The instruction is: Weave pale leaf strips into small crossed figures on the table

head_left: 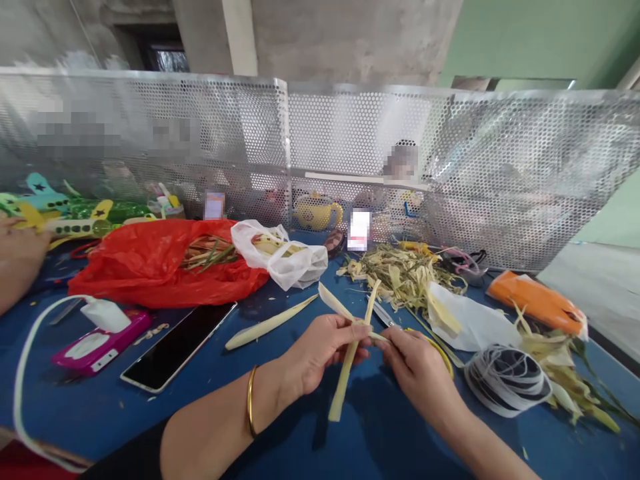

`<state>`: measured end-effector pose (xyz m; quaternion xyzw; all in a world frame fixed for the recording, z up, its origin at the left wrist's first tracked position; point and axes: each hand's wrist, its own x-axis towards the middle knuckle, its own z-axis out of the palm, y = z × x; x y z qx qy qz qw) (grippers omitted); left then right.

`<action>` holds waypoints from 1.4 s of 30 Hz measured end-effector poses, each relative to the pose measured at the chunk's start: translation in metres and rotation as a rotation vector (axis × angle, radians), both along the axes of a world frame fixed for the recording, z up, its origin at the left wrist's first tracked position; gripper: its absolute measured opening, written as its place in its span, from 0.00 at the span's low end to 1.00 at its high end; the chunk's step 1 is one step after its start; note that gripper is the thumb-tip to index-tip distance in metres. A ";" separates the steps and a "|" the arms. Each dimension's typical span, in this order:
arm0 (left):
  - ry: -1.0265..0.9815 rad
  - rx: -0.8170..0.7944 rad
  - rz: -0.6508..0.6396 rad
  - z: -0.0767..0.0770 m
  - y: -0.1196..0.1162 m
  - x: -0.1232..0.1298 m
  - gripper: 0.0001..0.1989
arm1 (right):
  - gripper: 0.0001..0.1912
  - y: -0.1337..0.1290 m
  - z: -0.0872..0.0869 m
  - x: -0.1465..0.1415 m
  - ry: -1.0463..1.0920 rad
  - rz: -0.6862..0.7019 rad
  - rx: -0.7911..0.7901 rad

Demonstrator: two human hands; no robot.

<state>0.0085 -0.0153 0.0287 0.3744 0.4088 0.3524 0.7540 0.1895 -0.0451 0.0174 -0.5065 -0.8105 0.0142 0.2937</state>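
Note:
My left hand (320,350), with a gold bangle at its wrist, pinches pale corn husk strips (344,383) where they cross. One strip hangs down towards me; another points up and left. My right hand (417,363) is closed with its fingertips on the end of a strip running across from the left fingers. Scissors (383,313) with yellow handles lie behind my right hand, partly hidden by it; I cannot tell whether it touches them. To the left of the hands, a single rolled husk (270,323) rests on the blue table (200,427).
A phone (177,347), a purple power strip (103,340) and a red bag (135,260) lie left. Husk scraps (400,270), a coil of white cord (507,380) and an orange packet (537,303) are right. A perforated metal screen (345,127) stands behind. Another person's arm (17,267) shows far left.

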 end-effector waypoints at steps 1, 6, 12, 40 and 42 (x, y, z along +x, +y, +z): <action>0.007 -0.019 -0.002 -0.003 -0.001 0.001 0.17 | 0.17 -0.001 -0.003 -0.002 0.015 0.009 -0.031; 0.069 -0.007 0.007 -0.011 0.002 -0.002 0.12 | 0.19 -0.004 -0.003 -0.005 0.071 0.039 -0.173; 0.054 -0.072 0.049 -0.006 0.007 -0.006 0.07 | 0.19 0.002 0.004 0.005 0.410 0.057 -0.656; 0.185 0.046 -0.272 -0.007 -0.013 -0.005 0.13 | 0.20 0.010 -0.011 -0.008 1.139 -0.182 -0.657; 0.205 0.039 -0.269 -0.006 -0.013 -0.006 0.16 | 0.17 0.012 -0.007 -0.001 1.017 -0.253 -0.429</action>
